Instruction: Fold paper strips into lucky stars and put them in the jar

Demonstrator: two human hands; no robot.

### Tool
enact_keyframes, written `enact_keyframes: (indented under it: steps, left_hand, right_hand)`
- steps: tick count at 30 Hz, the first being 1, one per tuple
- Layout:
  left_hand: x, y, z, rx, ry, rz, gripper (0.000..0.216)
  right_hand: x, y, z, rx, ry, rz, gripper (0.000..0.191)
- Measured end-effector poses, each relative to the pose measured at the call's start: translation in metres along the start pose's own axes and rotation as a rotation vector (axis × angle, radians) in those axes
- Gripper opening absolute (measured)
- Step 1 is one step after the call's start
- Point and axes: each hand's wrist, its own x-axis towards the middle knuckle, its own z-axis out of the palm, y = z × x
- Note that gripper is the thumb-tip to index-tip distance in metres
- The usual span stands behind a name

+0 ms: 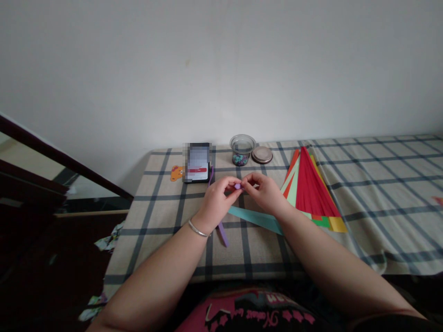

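My left hand (217,201) and my right hand (263,192) meet over the plaid cloth (166,216), fingertips pinched together on a small folded piece of purple paper (237,186). A purple paper strip (222,234) hangs down from under my left hand onto the cloth. A teal paper strip (254,217) lies flat below both hands, passing under my right wrist. A silver bangle (197,228) circles my left wrist.
A fan of red, orange, green and yellow paper strips (309,189) lies to the right. A clear jar (242,150) with small coloured pieces and its lid (262,155) stand at the back. A phone (197,162) leans near the wall. The cloth's left edge drops off to a dark floor.
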Motion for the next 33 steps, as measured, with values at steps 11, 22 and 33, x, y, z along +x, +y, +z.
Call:
enact_keyframes:
  steps: [11, 22, 33]
  left_hand:
    - [0.001, 0.006, -0.005, 0.008, 0.07, 0.073, 0.012]
    - [0.0, 0.006, -0.004, -0.099, 0.115, 0.052, 0.013]
    - [-0.002, 0.006, -0.003, -0.121, 0.121, 0.04, 0.013]
  right_hand:
    - [0.002, 0.003, 0.001, 0.303, -0.088, 0.066, 0.036]
    - [0.0, -0.001, -0.003, 0.607, -0.103, 0.144, 0.037]
    - [-0.002, -0.008, 0.0, 0.6, -0.132, 0.073, 0.04]
